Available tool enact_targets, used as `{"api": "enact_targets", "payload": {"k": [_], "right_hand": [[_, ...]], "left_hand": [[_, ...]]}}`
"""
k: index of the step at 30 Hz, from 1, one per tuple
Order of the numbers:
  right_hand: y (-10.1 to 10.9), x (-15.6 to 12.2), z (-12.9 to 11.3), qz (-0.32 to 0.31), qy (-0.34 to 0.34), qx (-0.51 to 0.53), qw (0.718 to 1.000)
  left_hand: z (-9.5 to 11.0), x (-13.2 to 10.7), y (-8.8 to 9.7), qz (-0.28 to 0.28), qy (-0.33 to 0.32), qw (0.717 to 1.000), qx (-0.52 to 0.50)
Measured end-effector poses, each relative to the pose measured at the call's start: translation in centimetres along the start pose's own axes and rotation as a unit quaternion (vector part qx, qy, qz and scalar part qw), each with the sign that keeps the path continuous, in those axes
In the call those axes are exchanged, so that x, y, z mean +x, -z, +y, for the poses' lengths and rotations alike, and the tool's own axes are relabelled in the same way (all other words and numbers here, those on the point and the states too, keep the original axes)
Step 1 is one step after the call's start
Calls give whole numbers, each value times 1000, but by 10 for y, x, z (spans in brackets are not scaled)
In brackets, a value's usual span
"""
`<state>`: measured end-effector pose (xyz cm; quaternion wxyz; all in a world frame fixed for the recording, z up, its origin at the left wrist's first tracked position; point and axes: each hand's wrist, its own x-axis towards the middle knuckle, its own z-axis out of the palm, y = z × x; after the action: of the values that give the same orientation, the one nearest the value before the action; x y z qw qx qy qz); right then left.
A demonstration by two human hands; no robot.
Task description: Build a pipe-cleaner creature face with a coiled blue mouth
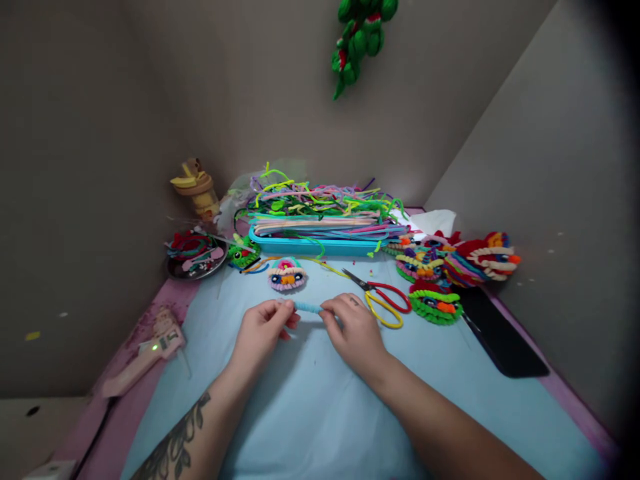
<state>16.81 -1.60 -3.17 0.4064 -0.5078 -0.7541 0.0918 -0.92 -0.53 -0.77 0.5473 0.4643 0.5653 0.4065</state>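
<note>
Between my two hands runs a short light-blue coiled pipe cleaner (307,307), held level above the blue table cover. My left hand (265,327) pinches its left end between thumb and fingers. The right end sits in the fingertips of my right hand (353,330). Just beyond them lies a small pipe-cleaner face (287,275) in pink, cream and teal, with blue eyes and an orange beak. Scissors (383,297) with red and yellow handles rest to the right of it, blades pointing away to the left.
A blue tray (320,247) heaped with colourful pipe cleaners stands at the back. Several finished pipe-cleaner pieces (435,303) and a black phone-like slab (505,337) lie right. At left are a pink glue gun (145,360) with a green light and a metal bowl (197,270).
</note>
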Motion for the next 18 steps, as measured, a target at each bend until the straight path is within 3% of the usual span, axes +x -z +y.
{"api": "enact_targets", "payload": {"k": [10, 18], "right_hand": [[-1, -1, -2, 5, 17, -21, 1000], [-2, -2, -5, 27, 36, -27, 999]], "left_hand": [[-2, 2, -2, 0, 63, 996, -70], [-4, 2, -2, 8, 65, 992, -105]]}}
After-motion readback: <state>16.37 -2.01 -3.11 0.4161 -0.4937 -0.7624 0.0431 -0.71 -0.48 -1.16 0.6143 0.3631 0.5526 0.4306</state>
